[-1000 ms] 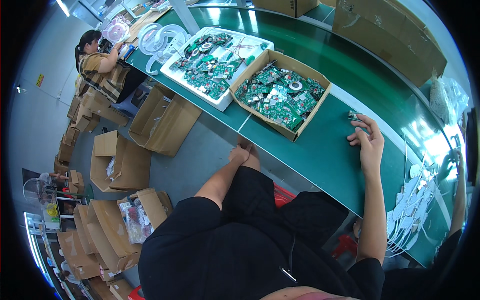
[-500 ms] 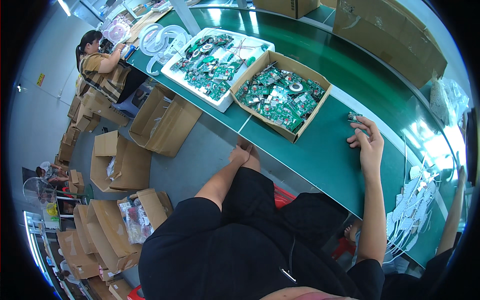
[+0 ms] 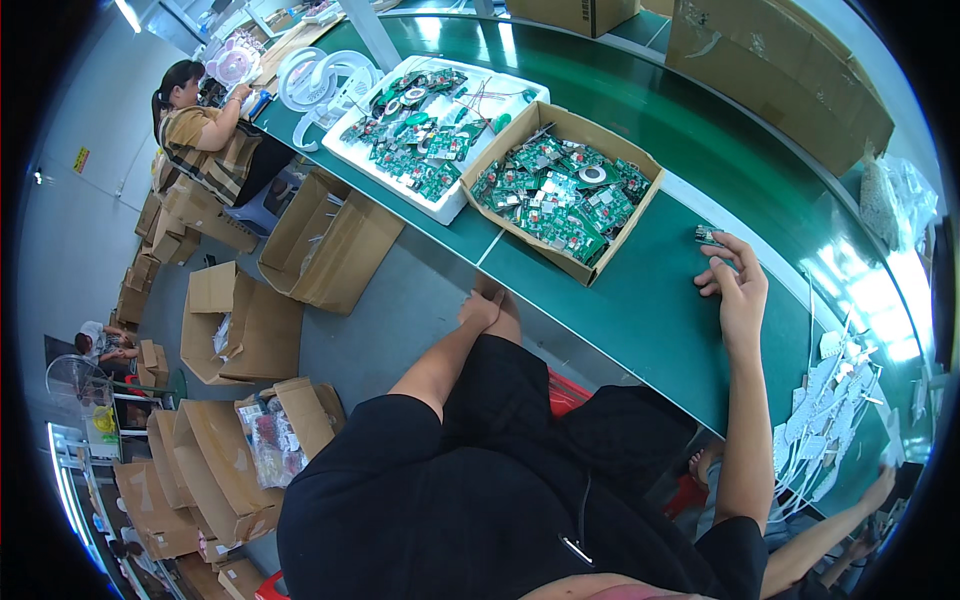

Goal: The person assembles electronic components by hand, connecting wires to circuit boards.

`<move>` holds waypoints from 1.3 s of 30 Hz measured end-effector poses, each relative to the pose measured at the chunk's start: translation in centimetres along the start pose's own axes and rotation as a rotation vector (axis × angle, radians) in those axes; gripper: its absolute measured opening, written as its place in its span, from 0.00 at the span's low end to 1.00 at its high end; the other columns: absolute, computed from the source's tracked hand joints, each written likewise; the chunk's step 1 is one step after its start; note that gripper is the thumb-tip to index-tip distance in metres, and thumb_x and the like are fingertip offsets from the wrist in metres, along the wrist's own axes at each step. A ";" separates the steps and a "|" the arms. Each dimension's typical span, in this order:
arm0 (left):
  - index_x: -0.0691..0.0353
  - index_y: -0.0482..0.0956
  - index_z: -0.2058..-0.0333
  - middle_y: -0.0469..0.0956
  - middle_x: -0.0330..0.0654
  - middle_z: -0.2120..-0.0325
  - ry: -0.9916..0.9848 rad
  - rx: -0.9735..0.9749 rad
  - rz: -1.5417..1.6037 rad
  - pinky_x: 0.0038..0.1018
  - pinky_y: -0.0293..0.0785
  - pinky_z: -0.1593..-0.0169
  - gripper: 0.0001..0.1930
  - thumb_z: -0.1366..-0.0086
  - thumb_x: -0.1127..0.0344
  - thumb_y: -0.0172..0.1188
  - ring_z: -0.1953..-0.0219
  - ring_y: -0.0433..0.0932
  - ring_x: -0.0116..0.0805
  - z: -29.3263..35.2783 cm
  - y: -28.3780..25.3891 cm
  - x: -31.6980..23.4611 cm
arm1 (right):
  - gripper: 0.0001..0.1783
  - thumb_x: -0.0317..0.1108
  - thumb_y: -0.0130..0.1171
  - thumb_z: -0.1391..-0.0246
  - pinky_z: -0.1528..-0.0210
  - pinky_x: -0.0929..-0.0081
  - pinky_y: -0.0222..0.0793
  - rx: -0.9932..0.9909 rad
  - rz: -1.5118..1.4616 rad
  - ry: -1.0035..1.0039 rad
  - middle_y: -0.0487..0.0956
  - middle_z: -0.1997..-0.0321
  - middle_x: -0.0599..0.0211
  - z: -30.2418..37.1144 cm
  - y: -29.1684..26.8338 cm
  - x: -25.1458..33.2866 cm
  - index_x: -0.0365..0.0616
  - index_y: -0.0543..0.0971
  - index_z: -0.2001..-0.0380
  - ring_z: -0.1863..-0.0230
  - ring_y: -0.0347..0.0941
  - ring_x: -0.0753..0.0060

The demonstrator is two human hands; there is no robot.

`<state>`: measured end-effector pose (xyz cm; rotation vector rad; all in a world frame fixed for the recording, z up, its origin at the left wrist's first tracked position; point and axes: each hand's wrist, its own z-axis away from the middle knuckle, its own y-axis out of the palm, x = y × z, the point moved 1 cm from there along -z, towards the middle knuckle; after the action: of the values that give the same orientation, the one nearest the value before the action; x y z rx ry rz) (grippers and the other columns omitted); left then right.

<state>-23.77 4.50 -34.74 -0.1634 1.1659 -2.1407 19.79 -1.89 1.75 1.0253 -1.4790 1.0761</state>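
My right hand (image 3: 738, 290) is over the green tabletop with its fingers curled. A small green circuit board (image 3: 706, 235) shows at its fingertips, partly covered by them. Away from the table, my left hand (image 3: 480, 310) rests on my bare knee below the table edge, its fingers lying over the leg and partly out of sight. Nothing shows in it. Left of my right hand stands an open cardboard box (image 3: 591, 275) heaped with green circuit boards (image 3: 560, 200), some with round white parts.
Beyond the box is a white foam tray (image 3: 440, 210) of more boards and wires. White cabled strips (image 3: 825, 400) lie at the right, beside another person's arm (image 3: 830, 545). Cardboard cartons (image 3: 240, 320) crowd the floor at left. A seated person (image 3: 205, 130) works farther off.
My hands and the circuit board stay in place. At the right edge the other person's arm has come lower, its hand now near the white strips. A far person at left has shifted slightly.
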 end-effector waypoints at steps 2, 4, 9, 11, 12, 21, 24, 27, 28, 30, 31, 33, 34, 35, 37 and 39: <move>0.60 0.60 0.25 0.72 0.53 0.33 -0.010 -0.024 -0.017 0.49 0.68 0.30 0.55 0.36 0.20 0.50 0.30 0.71 0.52 -0.1 0.0 0.0 | 0.19 0.23 0.54 0.35 0.65 0.81 0.75 0.001 -0.014 -0.006 0.85 0.48 0.55 0.0 0.1 0.1 0.33 0.77 0.41 0.67 0.81 0.77; 0.61 0.59 0.25 0.72 0.53 0.33 -0.016 -0.030 -0.020 0.48 0.68 0.30 0.55 0.36 0.20 0.50 0.30 0.71 0.52 -0.2 0.1 0.2 | 0.19 0.24 0.54 0.34 0.68 0.82 0.75 -0.002 -0.032 -0.016 0.85 0.48 0.55 0.1 0.3 0.4 0.32 0.77 0.41 0.69 0.81 0.77; 0.61 0.59 0.25 0.72 0.53 0.32 -0.009 -0.018 -0.035 0.49 0.67 0.30 0.55 0.36 0.20 0.50 0.30 0.70 0.52 -0.1 0.2 -0.1 | 0.18 0.24 0.54 0.33 0.73 0.85 0.73 0.045 -0.055 0.047 0.85 0.48 0.55 0.0 0.1 0.1 0.32 0.77 0.41 0.71 0.81 0.77; 0.62 0.60 0.26 0.72 0.53 0.33 -0.014 -0.048 -0.036 0.49 0.68 0.30 0.55 0.35 0.20 0.50 0.30 0.71 0.52 -0.1 0.3 0.0 | 0.18 0.24 0.54 0.33 0.74 0.85 0.73 0.045 -0.065 0.036 0.85 0.48 0.55 0.0 0.1 0.0 0.32 0.77 0.41 0.72 0.81 0.77; 0.62 0.60 0.26 0.72 0.53 0.33 -0.017 -0.049 -0.036 0.49 0.68 0.30 0.55 0.35 0.20 0.50 0.30 0.71 0.52 -0.2 0.2 0.2 | 0.18 0.24 0.54 0.33 0.74 0.85 0.73 0.053 -0.061 0.040 0.85 0.48 0.55 0.0 0.3 0.1 0.32 0.77 0.42 0.72 0.81 0.78; 0.62 0.62 0.28 0.72 0.54 0.33 -0.008 -0.006 -0.024 0.48 0.68 0.30 0.53 0.34 0.21 0.50 0.30 0.71 0.52 -0.3 0.0 0.3 | 0.16 0.25 0.54 0.32 0.78 0.87 0.68 0.079 0.005 0.075 0.85 0.49 0.53 0.2 0.5 0.7 0.32 0.78 0.44 0.72 0.82 0.78; 0.62 0.63 0.28 0.72 0.54 0.33 -0.003 -0.039 -0.039 0.48 0.68 0.30 0.52 0.34 0.22 0.50 0.30 0.71 0.52 0.1 0.0 0.0 | 0.16 0.25 0.55 0.32 0.80 0.88 0.66 0.076 0.016 0.072 0.85 0.50 0.53 0.2 0.4 0.6 0.32 0.78 0.44 0.72 0.82 0.78; 0.62 0.62 0.28 0.72 0.54 0.33 0.001 -0.023 -0.027 0.48 0.68 0.30 0.52 0.34 0.22 0.50 0.30 0.71 0.52 0.3 -0.2 -0.2 | 0.16 0.25 0.55 0.32 0.80 0.88 0.66 0.062 -0.006 0.043 0.85 0.50 0.53 0.1 0.2 0.1 0.32 0.79 0.44 0.72 0.82 0.79; 0.62 0.63 0.28 0.72 0.54 0.33 0.002 -0.024 -0.016 0.47 0.68 0.30 0.52 0.34 0.22 0.50 0.30 0.71 0.52 0.4 -0.2 -0.2 | 0.16 0.25 0.55 0.33 0.80 0.88 0.66 0.049 -0.020 0.021 0.85 0.50 0.54 0.1 0.2 0.0 0.32 0.79 0.44 0.72 0.82 0.79; 0.62 0.63 0.28 0.72 0.54 0.33 0.000 -0.026 -0.005 0.47 0.68 0.30 0.52 0.34 0.22 0.50 0.30 0.71 0.52 0.5 -0.4 -0.1 | 0.16 0.25 0.55 0.33 0.80 0.88 0.66 0.053 -0.010 0.029 0.85 0.51 0.54 0.0 0.3 0.1 0.32 0.79 0.44 0.72 0.82 0.79; 0.62 0.63 0.28 0.72 0.54 0.33 -0.004 -0.031 -0.014 0.47 0.68 0.30 0.52 0.34 0.22 0.50 0.30 0.71 0.52 0.6 -0.4 -0.1 | 0.16 0.24 0.56 0.33 0.80 0.88 0.66 0.056 0.002 0.038 0.85 0.51 0.55 0.0 0.3 0.1 0.32 0.79 0.44 0.72 0.81 0.80; 0.62 0.63 0.28 0.72 0.53 0.33 -0.006 -0.032 -0.024 0.47 0.68 0.30 0.51 0.34 0.22 0.50 0.31 0.71 0.52 0.8 -0.4 -0.4 | 0.16 0.25 0.56 0.33 0.80 0.88 0.65 0.054 0.009 0.030 0.85 0.51 0.55 0.1 0.4 -0.1 0.33 0.79 0.44 0.71 0.81 0.80; 0.62 0.63 0.28 0.73 0.53 0.33 0.002 -0.029 -0.025 0.47 0.68 0.30 0.52 0.34 0.22 0.49 0.31 0.71 0.52 0.9 -0.4 -0.5 | 0.16 0.25 0.56 0.33 0.80 0.88 0.65 0.053 0.014 0.021 0.85 0.51 0.56 0.1 0.4 -0.2 0.33 0.79 0.44 0.71 0.82 0.80; 0.62 0.63 0.28 0.73 0.53 0.33 0.006 -0.030 -0.025 0.46 0.68 0.30 0.52 0.34 0.22 0.49 0.31 0.72 0.52 0.9 -0.5 -0.5 | 0.16 0.25 0.56 0.33 0.80 0.88 0.65 0.057 0.013 0.022 0.85 0.51 0.56 0.1 0.4 0.0 0.33 0.79 0.44 0.71 0.82 0.80; 0.62 0.62 0.28 0.73 0.53 0.33 -0.004 -0.036 -0.025 0.47 0.68 0.30 0.52 0.34 0.22 0.49 0.31 0.72 0.52 0.9 -0.6 -0.5 | 0.16 0.25 0.56 0.33 0.79 0.87 0.65 0.056 0.014 0.050 0.85 0.51 0.56 0.1 0.3 0.4 0.33 0.78 0.44 0.73 0.80 0.81; 0.62 0.62 0.27 0.73 0.53 0.33 -0.008 -0.040 -0.028 0.47 0.69 0.30 0.52 0.34 0.22 0.49 0.31 0.72 0.52 0.8 -0.5 -0.5 | 0.16 0.25 0.56 0.33 0.78 0.86 0.65 0.060 0.012 0.048 0.85 0.51 0.56 0.1 0.3 0.2 0.32 0.79 0.44 0.75 0.78 0.82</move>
<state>-23.29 4.43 -33.75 -0.2068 1.2096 -2.1400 19.46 -1.89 1.92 1.0267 -1.4236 1.1515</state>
